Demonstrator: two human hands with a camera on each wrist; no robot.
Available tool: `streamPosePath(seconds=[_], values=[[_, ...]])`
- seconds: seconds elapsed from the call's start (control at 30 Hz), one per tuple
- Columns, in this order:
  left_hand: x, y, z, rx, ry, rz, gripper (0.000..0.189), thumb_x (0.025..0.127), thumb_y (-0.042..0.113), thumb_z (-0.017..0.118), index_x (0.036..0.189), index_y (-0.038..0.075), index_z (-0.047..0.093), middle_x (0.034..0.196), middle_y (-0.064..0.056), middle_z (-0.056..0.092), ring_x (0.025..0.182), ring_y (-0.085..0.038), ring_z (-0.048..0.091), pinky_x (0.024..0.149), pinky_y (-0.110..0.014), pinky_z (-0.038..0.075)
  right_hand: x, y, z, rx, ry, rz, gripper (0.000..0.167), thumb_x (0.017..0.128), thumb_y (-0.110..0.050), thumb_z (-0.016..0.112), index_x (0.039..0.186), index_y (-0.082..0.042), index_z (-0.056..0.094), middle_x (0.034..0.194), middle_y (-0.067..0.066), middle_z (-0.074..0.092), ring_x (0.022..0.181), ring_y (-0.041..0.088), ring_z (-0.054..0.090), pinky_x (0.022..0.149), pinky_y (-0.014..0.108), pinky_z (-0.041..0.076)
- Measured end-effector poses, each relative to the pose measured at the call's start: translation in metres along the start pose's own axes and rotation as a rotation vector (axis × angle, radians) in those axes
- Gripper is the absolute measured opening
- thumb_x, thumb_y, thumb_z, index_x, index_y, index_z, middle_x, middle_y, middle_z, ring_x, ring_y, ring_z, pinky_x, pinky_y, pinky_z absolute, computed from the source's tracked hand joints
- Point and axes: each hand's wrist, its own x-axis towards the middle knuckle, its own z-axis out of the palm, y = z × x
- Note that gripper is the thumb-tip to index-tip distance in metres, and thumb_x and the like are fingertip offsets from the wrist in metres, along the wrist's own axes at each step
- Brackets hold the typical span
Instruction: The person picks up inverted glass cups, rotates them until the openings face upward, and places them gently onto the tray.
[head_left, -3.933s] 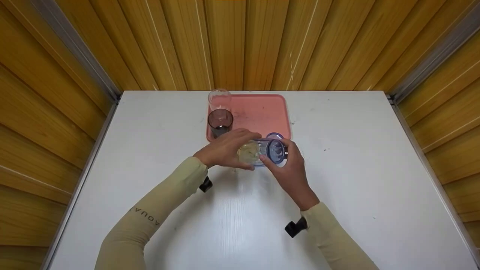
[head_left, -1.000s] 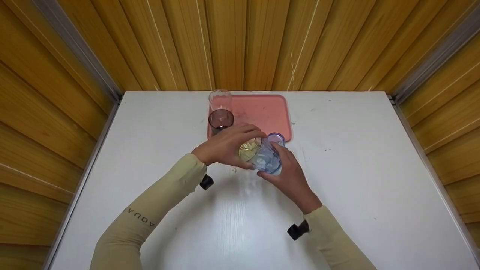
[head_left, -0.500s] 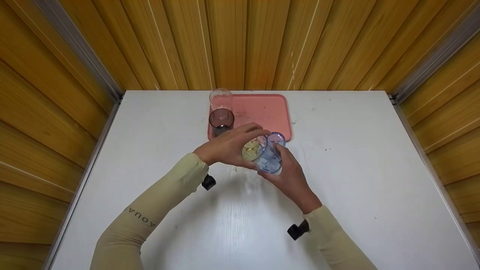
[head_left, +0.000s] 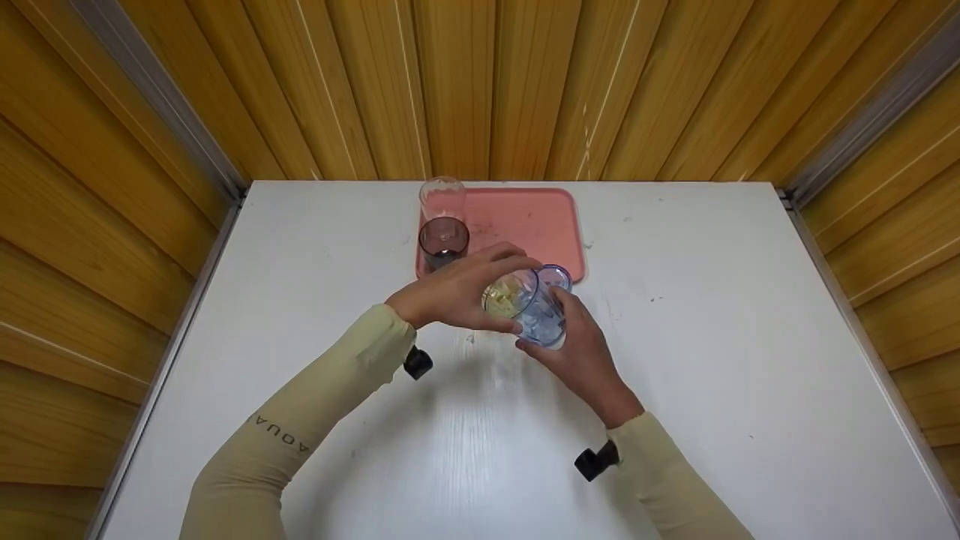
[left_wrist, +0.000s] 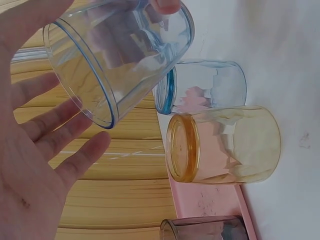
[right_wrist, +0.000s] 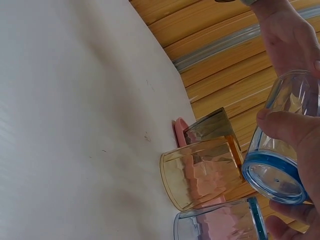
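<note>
Both hands hold a clear blue-tinted drinking glass [head_left: 541,319] tilted above the table, its open mouth toward the upper left. My right hand [head_left: 581,352] grips it near the base; in the right wrist view the thick blue base ring [right_wrist: 275,177] faces the camera beside the thumb. My left hand [head_left: 469,296] spans the mouth, thumb and fingertips at opposite sides of the rim [left_wrist: 107,120]. Some left fingers stay spread, apart from the glass. Behind it a yellow glass [left_wrist: 230,145] and another blue glass [left_wrist: 215,87] stand upside down.
A pink tray [head_left: 525,225] lies at the table's back. On its left side stand a dark smoky glass [head_left: 444,244] and a clear glass [head_left: 442,196]. The white table [head_left: 712,337] meets yellow wood-look panels [head_left: 517,90] behind.
Since the oldest frame, the blue glass has turned in the hands: its base faced right, now its mouth shows. Over the last second it has tilted slightly more, and the hands barely shifted.
</note>
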Motion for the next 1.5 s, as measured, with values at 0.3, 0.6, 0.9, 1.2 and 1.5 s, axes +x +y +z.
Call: streamPosePath(seconds=[0.3,0.6,0.9,1.2,1.5], values=[[0.002,0.000,0.000,-0.027,-0.009,0.024,0.073,0.077,0.045,0.076,0.141,0.030,0.045,0.136,0.001,0.047,0.122,-0.013,0.048,0.107,-0.040,0.045,-0.001,0.000,0.001,0.002,0.021,-0.017,0.091,0.075,-0.034,0.083,0.145,-0.009,0.031,0.142,0.011,0.045,0.130,0.027,0.048,0.108,0.044,0.043],[0.004,0.002,0.001,-0.016,-0.006,0.019,0.071,0.075,0.045,0.076,0.139,0.030,0.049,0.132,-0.002,0.048,0.120,-0.017,0.049,0.105,-0.041,0.046,0.000,0.003,0.002,0.041,-0.016,0.019,0.097,0.073,-0.037,0.084,0.148,-0.014,0.026,0.145,0.009,0.041,0.131,0.026,0.045,0.109,0.044,0.042],[0.006,0.005,0.002,0.032,-0.039,-0.015,0.068,0.074,0.045,0.077,0.135,0.029,0.052,0.130,0.002,0.048,0.117,-0.015,0.048,0.103,-0.040,0.048,-0.001,0.004,0.001,0.037,0.005,-0.027,0.098,0.073,-0.035,0.084,0.150,-0.019,0.025,0.141,0.004,0.045,0.126,0.020,0.048,0.106,0.040,0.046],[0.009,0.013,0.000,0.094,-0.057,0.024,0.066,0.075,0.045,0.077,0.134,0.028,0.054,0.131,0.002,0.049,0.119,-0.014,0.047,0.104,-0.040,0.047,-0.002,0.000,0.000,0.028,-0.016,-0.038,0.097,0.073,-0.034,0.084,0.150,-0.015,0.027,0.142,0.005,0.044,0.128,0.021,0.047,0.108,0.041,0.044],[0.009,0.015,0.000,0.088,-0.086,0.007,0.075,0.076,0.043,0.079,0.142,0.037,0.044,0.138,0.003,0.045,0.122,-0.013,0.047,0.104,-0.037,0.047,-0.002,0.001,0.002,0.039,-0.022,0.010,0.093,0.075,-0.034,0.083,0.147,-0.013,0.029,0.141,0.007,0.044,0.125,0.024,0.051,0.101,0.039,0.050]])
